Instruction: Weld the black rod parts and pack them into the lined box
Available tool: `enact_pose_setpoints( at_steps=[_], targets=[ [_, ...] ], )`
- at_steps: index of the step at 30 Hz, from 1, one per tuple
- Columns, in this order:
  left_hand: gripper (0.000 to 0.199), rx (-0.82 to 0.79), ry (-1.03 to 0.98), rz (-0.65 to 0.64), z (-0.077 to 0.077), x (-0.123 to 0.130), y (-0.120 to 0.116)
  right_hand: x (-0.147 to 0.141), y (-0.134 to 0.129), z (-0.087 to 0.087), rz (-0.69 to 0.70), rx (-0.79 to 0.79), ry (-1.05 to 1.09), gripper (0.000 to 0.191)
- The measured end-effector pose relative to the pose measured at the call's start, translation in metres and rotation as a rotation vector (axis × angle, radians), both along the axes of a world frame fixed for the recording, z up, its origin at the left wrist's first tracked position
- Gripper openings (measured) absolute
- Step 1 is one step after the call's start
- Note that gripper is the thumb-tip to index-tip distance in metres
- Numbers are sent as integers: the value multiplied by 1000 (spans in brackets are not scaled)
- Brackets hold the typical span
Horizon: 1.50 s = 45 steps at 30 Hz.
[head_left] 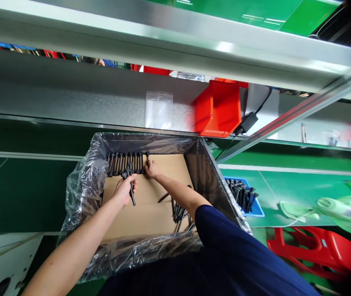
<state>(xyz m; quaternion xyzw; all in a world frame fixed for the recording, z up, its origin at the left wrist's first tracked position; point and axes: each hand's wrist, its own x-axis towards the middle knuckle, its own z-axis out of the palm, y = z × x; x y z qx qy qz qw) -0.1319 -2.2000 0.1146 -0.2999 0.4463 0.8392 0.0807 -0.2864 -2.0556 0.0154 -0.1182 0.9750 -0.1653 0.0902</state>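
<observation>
A plastic-lined box (206, 176) with a cardboard sheet (138, 213) at its bottom is in front of me. Along its far left side lies a row of black rod-like parts (126, 163), side by side. My left hand (126, 190) is closed around a few black parts (131, 193), just below the row. At the row's right end, my right hand (151, 169) pinches another black part (147, 156). A loose pile of black parts (180, 214) lies at the box's lower right, partly hidden by my right forearm.
A blue tray (257, 209) of black parts is right of the box. Beyond the box, a metal shelf (116, 102) holds a plastic bag (159, 110) and a red bin (218, 110). A green fan (338, 209) and red stool (320, 246) are at right.
</observation>
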Motion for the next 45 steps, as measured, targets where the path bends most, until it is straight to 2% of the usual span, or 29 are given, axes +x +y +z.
enact_pose_setpoints(
  at_steps=[3, 8, 12, 16, 22, 26, 28, 30, 32, 33, 35, 37, 40, 42, 45],
  targets=[
    [27, -17, -5, 2, -2, -1, 0, -11, -5, -5, -66, -8, 13, 34],
    [27, -62, -11, 98, -8, -3, -2, -26, -14, -11, -146, -58, 17, 29],
    [26, -84, 10, 152, -8, -5, -1, -27, -20, -14, -161, -122, 15, 25],
    [30, -52, 11, 150, -10, -5, 0, -25, -22, -14, -188, -181, 13, 23],
    [36, -97, 13, 93, -16, -4, -1, -21, -21, 1, -225, -290, -24, 17],
    [39, -116, 25, 86, -19, -5, -3, 0, -20, 20, -208, -392, -89, 20],
    [40, -117, 32, 88, -21, -5, -3, 23, -19, 28, -141, -499, -214, 30],
    [39, -124, 46, 63, -22, -4, -2, 49, -18, 36, -36, -738, -453, 40],
    [37, -129, 50, 37, -23, -3, 0, 73, -16, 43, 22, -1019, -681, 40],
    [36, -127, 47, 27, -22, -2, 0, 82, -16, 46, 11, -1121, -752, 39],
    [34, -122, 29, 1, -21, -1, 2, 89, -14, 51, -74, -1204, -793, 35],
    [31, -138, 4, -15, -20, -1, 3, 81, -10, 52, -187, -1171, -747, 30],
    [25, -176, -10, 13, -18, -1, 2, 51, -1, 51, -339, -930, -559, 22],
    [22, -180, 0, 31, -18, -2, 2, 27, 6, 46, -399, -778, -464, 24],
    [21, -170, 11, 44, -18, -3, 0, 1, 10, 37, -425, -650, -385, 26]
  ],
)
